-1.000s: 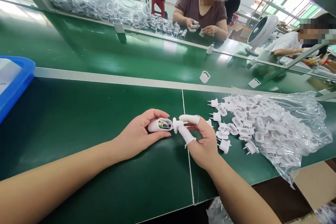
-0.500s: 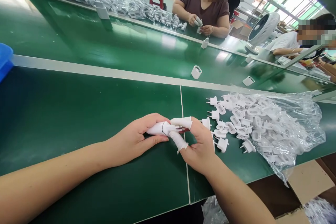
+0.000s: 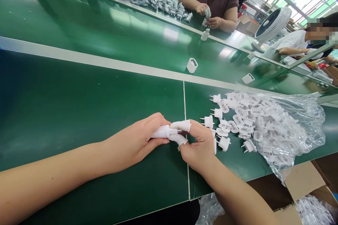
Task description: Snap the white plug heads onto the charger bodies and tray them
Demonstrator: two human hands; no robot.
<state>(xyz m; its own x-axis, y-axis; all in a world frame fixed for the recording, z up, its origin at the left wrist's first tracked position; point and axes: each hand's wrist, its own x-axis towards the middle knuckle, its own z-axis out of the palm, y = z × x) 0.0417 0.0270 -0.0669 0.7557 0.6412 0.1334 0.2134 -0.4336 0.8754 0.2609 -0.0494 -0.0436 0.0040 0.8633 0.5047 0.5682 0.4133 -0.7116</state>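
At lower centre, the left hand [image 3: 129, 144] grips a white housing [image 3: 159, 132] (steadying it, likely); the right hand [image 3: 202, 146] pinches the pronged cap [image 3: 172, 132] in line with it

Wrinkled white finger covers [image 3: 182, 125] sheathe thumb and forefinger of the right hand [image 3: 202, 144]; the left hand [image 3: 137, 140] is bare
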